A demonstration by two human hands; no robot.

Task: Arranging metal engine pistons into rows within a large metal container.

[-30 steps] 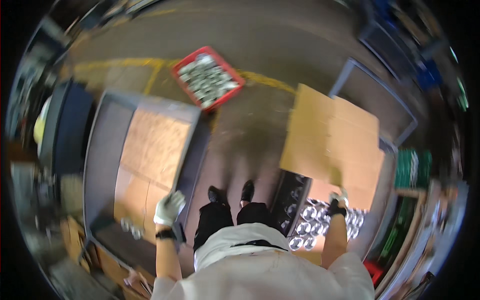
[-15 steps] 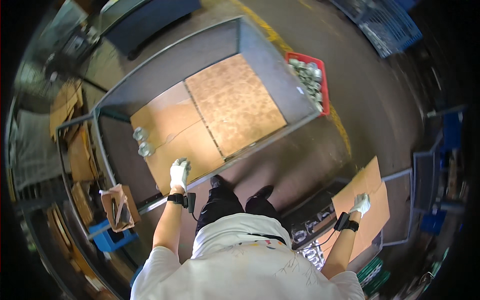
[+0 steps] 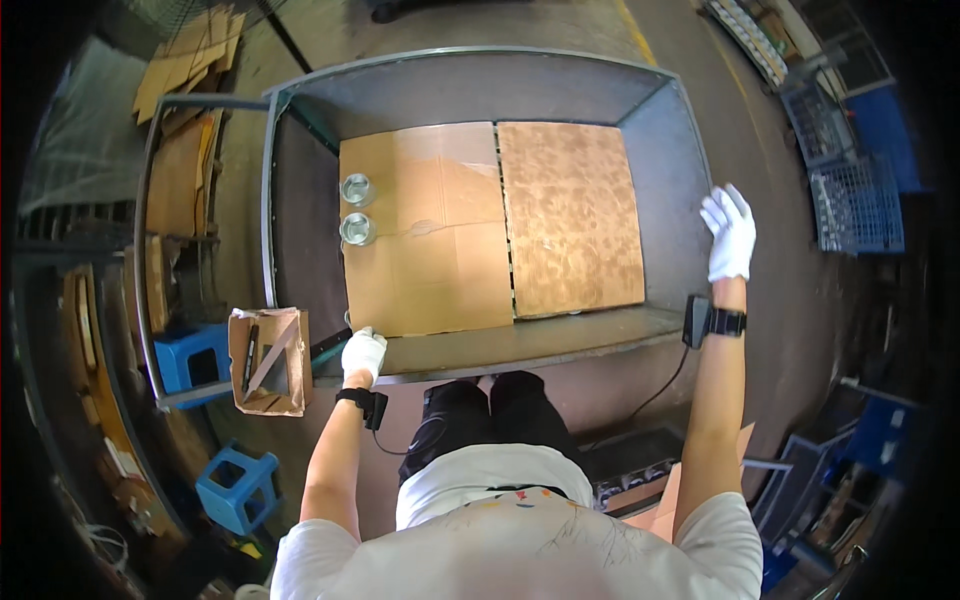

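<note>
My left hand (image 3: pixel 363 353), in a white glove, is at the near wall of a large metal cart (image 3: pixel 480 358), close to the near left corner of a cardboard sheet (image 3: pixel 440 285). Its fingers are bunched, and whatever they may grip is hidden. Two round, clear or shiny cups (image 3: pixel 357 189) stand at the sheet's left edge, beyond that hand. My right hand (image 3: pixel 732 235), also gloved, is held out by the cart's right rim with fingers apart and nothing in it. A stained brown board (image 3: pixel 570 220) lies beside the sheet on the cart floor.
An open cardboard box (image 3: pixel 238 360) with dark, thin items hangs at the cart's near left. Blue stools (image 3: pixel 238 487) stand lower left. Folded cardboard (image 3: pixel 190 60) leans at the far left. A cardboard piece (image 3: pixel 665 512) lies behind my right arm. Blue crates (image 3: pixel 858 205) stand at right.
My right hand has let go of the cardboard piece at the lower right and swung forward to the cart's right rim. My view has turned; the left hand stays by the near wall.
</note>
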